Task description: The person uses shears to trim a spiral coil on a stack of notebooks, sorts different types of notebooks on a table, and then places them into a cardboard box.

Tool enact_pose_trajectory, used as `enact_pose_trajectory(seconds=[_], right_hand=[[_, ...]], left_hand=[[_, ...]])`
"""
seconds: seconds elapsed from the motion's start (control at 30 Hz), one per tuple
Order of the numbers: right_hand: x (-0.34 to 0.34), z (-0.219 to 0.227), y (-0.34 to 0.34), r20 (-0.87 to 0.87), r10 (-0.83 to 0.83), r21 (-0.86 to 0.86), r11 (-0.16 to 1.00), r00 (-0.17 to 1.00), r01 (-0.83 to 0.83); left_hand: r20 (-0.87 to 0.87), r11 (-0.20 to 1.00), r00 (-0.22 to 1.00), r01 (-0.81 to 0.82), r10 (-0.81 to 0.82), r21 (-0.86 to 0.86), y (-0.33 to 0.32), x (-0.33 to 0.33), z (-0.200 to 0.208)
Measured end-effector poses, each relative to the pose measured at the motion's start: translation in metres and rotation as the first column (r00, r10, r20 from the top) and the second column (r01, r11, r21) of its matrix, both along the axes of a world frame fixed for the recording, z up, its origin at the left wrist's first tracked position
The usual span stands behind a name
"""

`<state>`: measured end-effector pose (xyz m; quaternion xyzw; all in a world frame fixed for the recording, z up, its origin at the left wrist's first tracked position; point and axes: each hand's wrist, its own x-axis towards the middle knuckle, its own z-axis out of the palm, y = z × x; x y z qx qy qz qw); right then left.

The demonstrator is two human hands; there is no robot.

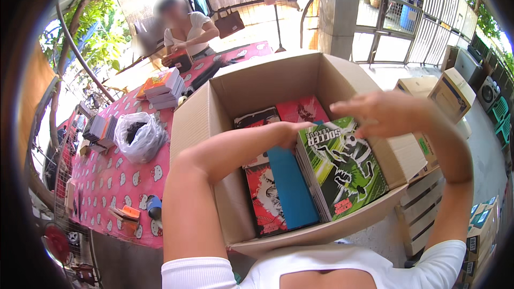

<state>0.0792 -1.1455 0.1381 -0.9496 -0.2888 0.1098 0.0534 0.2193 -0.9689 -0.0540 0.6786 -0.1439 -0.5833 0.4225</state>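
Note:
A large open cardboard box (219, 219) stands in front of me with notebooks packed inside. On its right side a stack of green soccer-themed notebooks (342, 171) sits higher than the rest. My left hand (295, 131) is at the far left corner of this stack, its fingers mostly hidden. Above the stack's far edge is my right hand (383, 113), fingers spread and holding nothing. Left of the stack lie a plain blue cover (292, 187) and red-and-black notebooks (265, 195). A red notebook (305, 109) lies at the box's far side.
A table with a pink patterned cloth (128, 176) holds a white plastic bag (140, 136), notebook stacks (163, 88) and a blue cup (154, 207). Across it, another person (190, 35) handles a dark book. Cardboard boxes (452, 93) and a wooden pallet (423, 208) stand right.

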Motion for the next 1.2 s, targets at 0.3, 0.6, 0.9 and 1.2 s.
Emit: enact_pose_trajectory(seconds=[0.3, 0.6, 0.9, 1.2], right_hand=[[-0.042, -0.068, -0.024, 0.057, -0.226, 0.257, 0.945, 0.972, 0.205], [-0.079, -0.079, -0.013, 0.205, -0.325, 0.329, 0.911, 0.923, 0.248], [-0.041, 0.018, -0.107, 0.144, -0.758, 0.312, 0.645, 0.636, 0.698], [-0.041, 0.076, -0.305, 0.254, -0.965, 0.106, -0.038, -0.064, 0.994]], left_hand=[[-0.106, 0.983, 0.994, -0.030, 0.010, -0.182, -0.009, 0.003, 0.002], [0.134, 0.997, 0.991, 0.013, -0.002, -0.080, -0.010, -0.004, 0.027], [-0.281, 0.827, 0.867, -0.486, 0.413, -0.284, 0.001, -0.017, -0.007], [-0.450, 0.638, 0.695, -0.709, 0.561, -0.300, -0.002, -0.039, -0.024]])
